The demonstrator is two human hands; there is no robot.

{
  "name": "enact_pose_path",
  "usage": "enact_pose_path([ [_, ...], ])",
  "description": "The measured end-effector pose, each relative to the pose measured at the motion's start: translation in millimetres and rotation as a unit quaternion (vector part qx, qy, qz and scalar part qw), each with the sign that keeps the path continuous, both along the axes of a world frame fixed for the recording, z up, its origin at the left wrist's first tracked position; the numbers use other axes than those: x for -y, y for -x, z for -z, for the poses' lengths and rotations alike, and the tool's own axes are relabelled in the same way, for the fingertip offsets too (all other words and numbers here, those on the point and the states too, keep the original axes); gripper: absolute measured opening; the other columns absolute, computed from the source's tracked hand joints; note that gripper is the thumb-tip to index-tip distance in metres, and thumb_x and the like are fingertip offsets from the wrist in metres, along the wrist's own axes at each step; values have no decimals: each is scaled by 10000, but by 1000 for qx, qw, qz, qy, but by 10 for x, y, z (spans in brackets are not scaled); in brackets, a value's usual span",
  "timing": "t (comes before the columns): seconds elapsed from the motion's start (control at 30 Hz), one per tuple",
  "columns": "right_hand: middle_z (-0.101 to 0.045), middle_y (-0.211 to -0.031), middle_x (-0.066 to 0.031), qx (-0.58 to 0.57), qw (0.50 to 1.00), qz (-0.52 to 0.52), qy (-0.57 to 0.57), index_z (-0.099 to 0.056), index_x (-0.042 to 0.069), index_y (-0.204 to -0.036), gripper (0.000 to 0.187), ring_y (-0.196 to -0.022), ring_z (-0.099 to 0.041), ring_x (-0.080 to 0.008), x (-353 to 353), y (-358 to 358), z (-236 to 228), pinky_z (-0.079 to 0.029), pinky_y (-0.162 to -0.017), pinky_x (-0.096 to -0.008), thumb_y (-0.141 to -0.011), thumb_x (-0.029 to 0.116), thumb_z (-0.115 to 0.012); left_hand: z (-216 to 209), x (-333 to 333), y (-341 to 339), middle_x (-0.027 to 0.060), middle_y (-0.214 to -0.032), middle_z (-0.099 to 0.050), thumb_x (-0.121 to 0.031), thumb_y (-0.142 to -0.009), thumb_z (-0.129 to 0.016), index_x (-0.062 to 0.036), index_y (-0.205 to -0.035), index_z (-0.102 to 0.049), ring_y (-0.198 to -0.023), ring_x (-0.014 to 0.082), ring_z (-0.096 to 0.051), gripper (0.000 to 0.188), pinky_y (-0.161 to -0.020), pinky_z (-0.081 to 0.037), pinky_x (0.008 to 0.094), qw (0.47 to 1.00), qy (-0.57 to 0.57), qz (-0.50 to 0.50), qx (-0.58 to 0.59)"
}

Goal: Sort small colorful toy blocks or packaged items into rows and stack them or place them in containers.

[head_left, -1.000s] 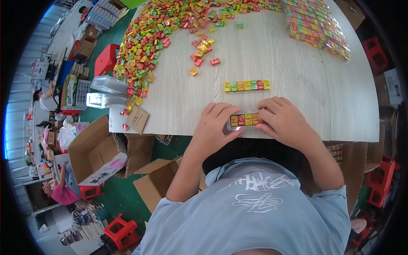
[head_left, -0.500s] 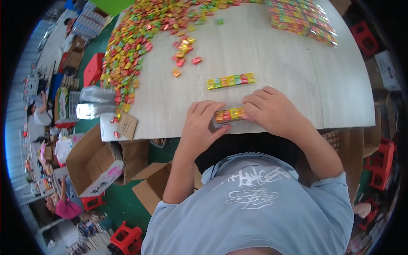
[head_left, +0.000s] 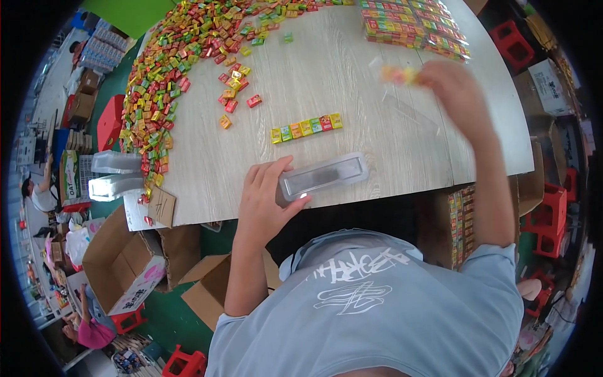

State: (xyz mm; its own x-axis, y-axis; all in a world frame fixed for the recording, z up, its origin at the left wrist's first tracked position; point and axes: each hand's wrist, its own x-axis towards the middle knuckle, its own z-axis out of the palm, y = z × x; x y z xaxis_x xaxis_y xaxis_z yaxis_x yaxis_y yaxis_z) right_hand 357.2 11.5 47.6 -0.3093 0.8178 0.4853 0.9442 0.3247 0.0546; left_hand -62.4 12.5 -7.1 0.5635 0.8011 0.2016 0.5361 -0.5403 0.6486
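My left hand is closed around the left end of a long clear plastic tray at the table's near edge; I see no candies in the tray. My right hand, blurred by motion, is out over the right part of the table. Its fingers pinch one end of a short row of wrapped candies, in yellow and red. Beyond the tray, a separate straight row of wrapped candies lies on the table. A clear plastic strip lies under my right hand's side.
A large heap of wrapped candies covers the table's far left. Filled clear packs are stacked at the far right. Empty plastic trays stand at the left edge. Open cardboard boxes sit below the table, and red stools stand right.
My right hand has left the tray and swung far and right, carrying the candy row. The tray, now without candies, stays in my left hand. The whole view has shifted slightly.
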Motion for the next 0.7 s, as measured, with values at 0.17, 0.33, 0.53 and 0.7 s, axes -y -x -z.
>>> enact_pose_path([
  [0.17, -680, -1266, -141, 38, 995, 93, -25, -651, 38, -1212, 217, -1187, -640, -358, -359, -1373, 85, -519, -1005, -433, -1001, 63, -608, -21, -48, -35, 110, -1190, -680, -197, -727, -897, -76, -1269, -689, -1113, 340, -598, 594, -996, -496, 433, 997, -65, 27, -13],
  [0.33, -665, -1299, -116, 59, 984, 158, 56, -621, 49, -1234, 218, -1208, -630, -337, -569, -1706, 336, -530, -993, -422, -1025, 99, -585, -71, -50, -27, 103, -1190, -678, -199, -722, -896, -87, -1220, -721, -1124, 343, -598, 539, -1000, -493, 438, 999, -32, 30, -5],
  [0.53, -635, -1368, -147, 77, 987, 138, 40, -609, 43, -1271, 241, -1265, -603, -361, -611, -1823, 385, -492, -1065, -431, -1046, 113, -558, -113, -46, -21, 99, -1191, -680, -207, -720, -901, -93, -1204, -732, -1132, 336, -601, 525, -1002, -494, 439, 999, -12, 35, -2],
  [0.7, -638, -1358, -138, 59, 984, 165, 43, -584, 70, -1295, 275, -1273, -604, -358, -683, -1599, 435, -510, -1054, -452, -1063, 217, -595, -88, -38, -16, 99, -1195, -680, -222, -730, -901, -94, -1208, -731, -1134, 334, -602, 523, -1005, -495, 441, 999, -18, 28, -11],
])
